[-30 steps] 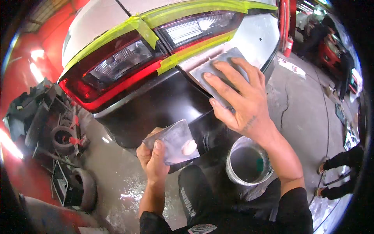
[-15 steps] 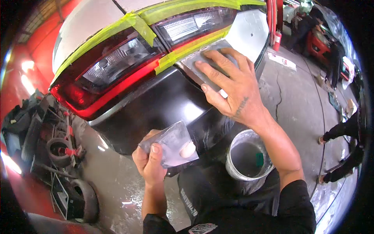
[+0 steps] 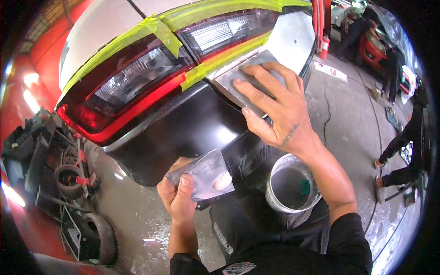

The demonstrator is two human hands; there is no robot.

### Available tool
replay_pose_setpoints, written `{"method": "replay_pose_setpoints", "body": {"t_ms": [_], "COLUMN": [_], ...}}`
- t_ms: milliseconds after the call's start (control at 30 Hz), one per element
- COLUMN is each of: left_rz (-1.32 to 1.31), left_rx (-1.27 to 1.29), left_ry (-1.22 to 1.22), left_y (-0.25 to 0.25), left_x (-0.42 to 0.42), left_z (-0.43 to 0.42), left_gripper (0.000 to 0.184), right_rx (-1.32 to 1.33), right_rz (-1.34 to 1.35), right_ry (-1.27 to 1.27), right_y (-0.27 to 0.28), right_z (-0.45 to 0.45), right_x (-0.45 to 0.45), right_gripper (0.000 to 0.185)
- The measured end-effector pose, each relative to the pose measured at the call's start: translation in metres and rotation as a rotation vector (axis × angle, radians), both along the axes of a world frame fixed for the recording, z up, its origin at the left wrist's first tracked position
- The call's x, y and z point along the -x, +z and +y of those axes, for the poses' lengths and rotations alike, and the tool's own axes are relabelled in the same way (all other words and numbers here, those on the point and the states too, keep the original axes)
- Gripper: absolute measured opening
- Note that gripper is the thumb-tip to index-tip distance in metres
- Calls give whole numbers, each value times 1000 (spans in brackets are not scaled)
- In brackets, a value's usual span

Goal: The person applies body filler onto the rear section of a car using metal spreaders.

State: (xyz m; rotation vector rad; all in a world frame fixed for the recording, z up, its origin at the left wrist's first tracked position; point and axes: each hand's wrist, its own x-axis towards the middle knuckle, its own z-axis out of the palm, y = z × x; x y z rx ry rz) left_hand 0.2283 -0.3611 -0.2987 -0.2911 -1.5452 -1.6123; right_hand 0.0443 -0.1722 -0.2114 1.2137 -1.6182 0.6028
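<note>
- Head view: the grey plate lies at the upper right edge of the black panel, ahead of both hands, and appears to rest against the car.
- Its exposed upper edge slopes up to the right, roughly in line with the lower yellow tape beyond the black panel. The hand covers too much of the plate to tell its long axis.
- The right hand is the nearer one, directly on this plate: fingers spread over its face, thumb at its near edge, wrist angled back over the black panel's right side.
- The left hand sits below the black panel's middle, in front of it, closed on a second plate, thumb on the upper face and fingers mostly hidden behind.
- That second plate carries a pale blob near its right end, the end away from the thumb; it lies below and left of the grey plate, well apart from it.
- Above the black panel is the tail lamp, bordered by tape; to the panel's upper right is a white panel.
- A bucket of grey liquid stands to the black panel's lower right, beneath the right forearm, with something green inside.
</note>
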Motion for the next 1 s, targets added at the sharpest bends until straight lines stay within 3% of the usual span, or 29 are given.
{"method": "replay_pose_setpoints", "body": {"t_ms": [1000], "left_rz": [-24], "left_rx": [-93], "left_ry": [74], "left_y": [-2], "left_x": [-1], "left_z": [8], "left_gripper": [39], "right_rx": [26], "right_rz": [-24], "right_ry": [-15], "right_y": [1], "right_z": [11], "right_x": [29], "right_gripper": [45]}}
